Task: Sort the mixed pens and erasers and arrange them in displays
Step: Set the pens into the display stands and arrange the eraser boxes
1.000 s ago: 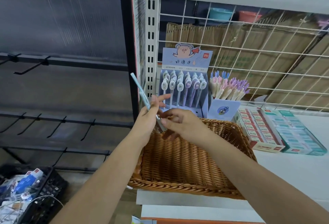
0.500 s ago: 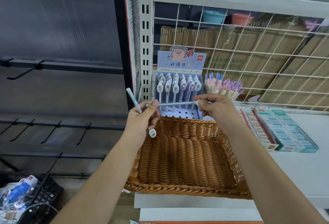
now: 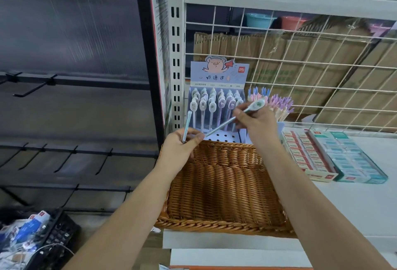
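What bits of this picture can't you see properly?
Head view:
- Blue pen's lower end: hidden inside the left hand.
- Small print on the pig display card: too small.
- Black crate contents: blurred, cut by the left edge.
- Pastel pens: partly behind the right hand and oval-topped pen.

A white wire grid fills the upper right, cardboard behind it, and dark hooked rails span the left.

Pen display stands behind basket, eraser boxes right.
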